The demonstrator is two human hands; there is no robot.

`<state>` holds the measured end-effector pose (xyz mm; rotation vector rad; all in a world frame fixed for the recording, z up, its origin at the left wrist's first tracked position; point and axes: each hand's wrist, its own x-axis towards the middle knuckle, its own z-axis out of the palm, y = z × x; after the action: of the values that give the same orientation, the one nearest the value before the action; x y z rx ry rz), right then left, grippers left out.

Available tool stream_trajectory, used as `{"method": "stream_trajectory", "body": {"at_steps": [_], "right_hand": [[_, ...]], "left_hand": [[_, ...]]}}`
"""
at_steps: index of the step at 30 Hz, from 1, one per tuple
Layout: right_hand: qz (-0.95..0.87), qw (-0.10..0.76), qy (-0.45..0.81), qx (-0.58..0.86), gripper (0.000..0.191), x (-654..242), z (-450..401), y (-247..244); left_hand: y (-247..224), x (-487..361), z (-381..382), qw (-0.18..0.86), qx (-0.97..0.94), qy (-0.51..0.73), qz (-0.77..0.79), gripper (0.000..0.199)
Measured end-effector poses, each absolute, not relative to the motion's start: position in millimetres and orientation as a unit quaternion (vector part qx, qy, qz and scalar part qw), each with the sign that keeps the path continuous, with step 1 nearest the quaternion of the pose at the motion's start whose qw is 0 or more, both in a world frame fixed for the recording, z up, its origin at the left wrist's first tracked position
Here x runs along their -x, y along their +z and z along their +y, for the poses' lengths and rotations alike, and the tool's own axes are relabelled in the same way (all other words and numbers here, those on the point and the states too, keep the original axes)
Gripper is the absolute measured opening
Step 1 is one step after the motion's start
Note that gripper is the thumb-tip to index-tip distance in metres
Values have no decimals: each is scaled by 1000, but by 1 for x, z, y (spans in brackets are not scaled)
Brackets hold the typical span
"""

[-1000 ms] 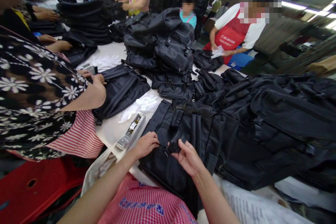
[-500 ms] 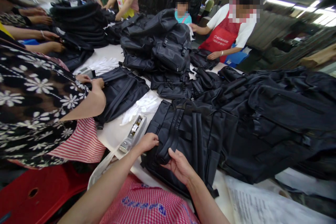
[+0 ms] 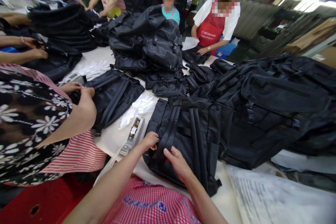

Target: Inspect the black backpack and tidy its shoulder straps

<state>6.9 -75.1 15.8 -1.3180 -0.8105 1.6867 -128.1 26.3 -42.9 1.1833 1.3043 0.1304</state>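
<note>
A black backpack (image 3: 202,136) lies on the white table (image 3: 110,143) in front of me, its shoulder straps facing up. My left hand (image 3: 150,141) rests at the bag's left edge, its fingers on a strap (image 3: 168,140). My right hand (image 3: 177,163) is just below it, fingers apart and fingertips on the lower part of the bag. Neither hand visibly holds anything. The strap's buckle is hidden. A metal tape dispenser (image 3: 133,134) stands just left of my left hand, with white gloves (image 3: 139,108) beyond it.
A co-worker's hands (image 3: 78,89) rest on another black backpack (image 3: 112,99) at left. Stacks of black backpacks (image 3: 157,52) stand ahead, and a large heap (image 3: 278,105) fills the right. Printed paper sheets (image 3: 273,196) lie at lower right. A red stool (image 3: 34,210) sits at lower left.
My hands have let go of the buckle strap and moved apart, and the strap now lies flat on the bag. The view has swung slightly, shifting the scene left and up.
</note>
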Motion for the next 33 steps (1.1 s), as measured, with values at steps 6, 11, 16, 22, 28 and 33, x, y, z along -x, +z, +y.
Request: {"method": "stream_trajectory", "body": {"at_steps": [6, 11, 16, 22, 28, 33], "right_hand": [[-316, 423, 664, 531, 31, -2, -74, 10], [-267, 397, 659, 580, 34, -3, -79, -10], [-279, 374, 679, 567, 44, 2, -81, -19], [-246, 384, 678, 576, 41, 0, -87, -16], [-214, 377, 728, 531, 42, -3, -88, -12], [-204, 363, 723, 551, 37, 3, -81, -11]], "left_hand": [[-44, 124, 27, 667, -478, 64, 568, 11], [-49, 126, 29, 670, -479, 55, 565, 5], [-51, 124, 30, 633, -518, 38, 574, 7], [-43, 125, 31, 552, -614, 43, 562, 11], [-42, 127, 35, 548, -621, 33, 559, 11], [-40, 126, 38, 571, -587, 40, 573, 5]]}}
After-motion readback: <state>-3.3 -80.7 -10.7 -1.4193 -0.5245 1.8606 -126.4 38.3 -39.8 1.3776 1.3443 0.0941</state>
